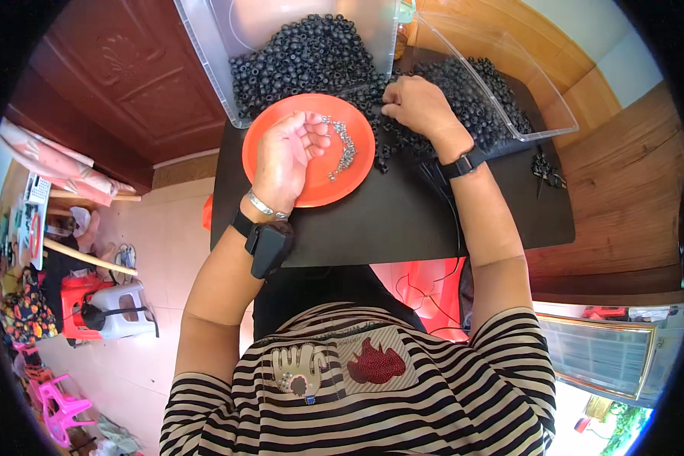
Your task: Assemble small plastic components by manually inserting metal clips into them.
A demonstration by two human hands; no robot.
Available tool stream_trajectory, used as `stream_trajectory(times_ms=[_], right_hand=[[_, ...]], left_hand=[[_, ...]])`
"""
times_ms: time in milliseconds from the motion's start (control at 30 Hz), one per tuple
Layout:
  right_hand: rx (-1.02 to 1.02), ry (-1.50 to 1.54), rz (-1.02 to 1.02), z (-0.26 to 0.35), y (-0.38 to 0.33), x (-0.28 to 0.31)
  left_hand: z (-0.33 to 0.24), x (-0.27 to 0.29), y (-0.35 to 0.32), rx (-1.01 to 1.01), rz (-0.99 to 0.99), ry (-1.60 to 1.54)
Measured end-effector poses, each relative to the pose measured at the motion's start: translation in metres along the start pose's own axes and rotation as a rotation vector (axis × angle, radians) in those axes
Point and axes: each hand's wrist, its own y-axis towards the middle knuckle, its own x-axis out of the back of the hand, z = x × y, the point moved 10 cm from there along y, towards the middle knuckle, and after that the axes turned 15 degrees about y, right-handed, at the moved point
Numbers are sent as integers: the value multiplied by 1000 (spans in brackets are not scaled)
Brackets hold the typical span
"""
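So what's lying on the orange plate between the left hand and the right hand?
In the head view, a short line of small silver metal pieces lies on the orange plate, between the left hand and the right hand resting on the black beads.

I am seeing a black tabletop (403, 220) carrying everything here. An orange plate (281, 125) is sitting on it toward the left, with a small heap of silvery metal pieces (343, 146) lying on the plate. Behind the plate, a clear plastic bin (205, 45) is resting on the tabletop's far edge, holding black beads (304, 61). A second clear bin (539, 91) is lying to the right, tilted open, with more black beads spilling out onto the tabletop (403, 144) beside the plate. A small dark tool (546, 170) is lying near the right edge.
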Motion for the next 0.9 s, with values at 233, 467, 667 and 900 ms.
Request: stream_trajectory(times_ms=[233,467,667,900], right_hand=[[5,-35,70,-5,3,-16],[75,788,-57,31,-3,0],[365,768,-89,90,-22,13],[542,585,-158,112,-35,22]], left_hand=[[-2,-4,-2,-7,-9,-12],[-1,-12,-5,34,13,33],[-2,-22,-6,10,68,120],[-2,-30,-11,34,88,258]])
